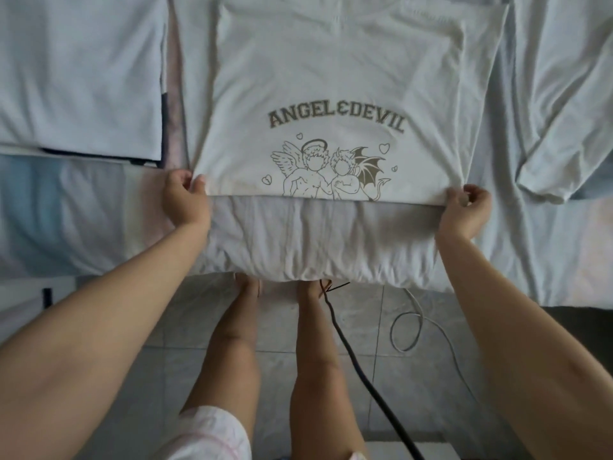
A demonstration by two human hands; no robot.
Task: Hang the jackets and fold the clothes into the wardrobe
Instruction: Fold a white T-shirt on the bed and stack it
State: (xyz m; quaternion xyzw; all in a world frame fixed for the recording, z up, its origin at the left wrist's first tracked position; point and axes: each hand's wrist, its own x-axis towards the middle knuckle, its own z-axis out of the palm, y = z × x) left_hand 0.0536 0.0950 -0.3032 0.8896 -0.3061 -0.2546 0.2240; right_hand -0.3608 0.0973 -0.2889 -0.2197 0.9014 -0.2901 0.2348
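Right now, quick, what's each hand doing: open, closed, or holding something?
Left hand: closed, pinching the near left corner of the printed T-shirt.
Right hand: closed, pinching the T-shirt's near right corner.

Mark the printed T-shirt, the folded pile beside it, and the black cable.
printed T-shirt [331, 78]: head view, plain fabric above the lettering.
folded pile [79, 78]: head view, middle of top layer.
black cable [378, 395]: head view, mid-length over floor tiles.

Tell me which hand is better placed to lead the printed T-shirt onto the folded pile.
Probably the left hand: it pinches the T-shirt corner nearest the folded pile. The right hand pinches the far corner.
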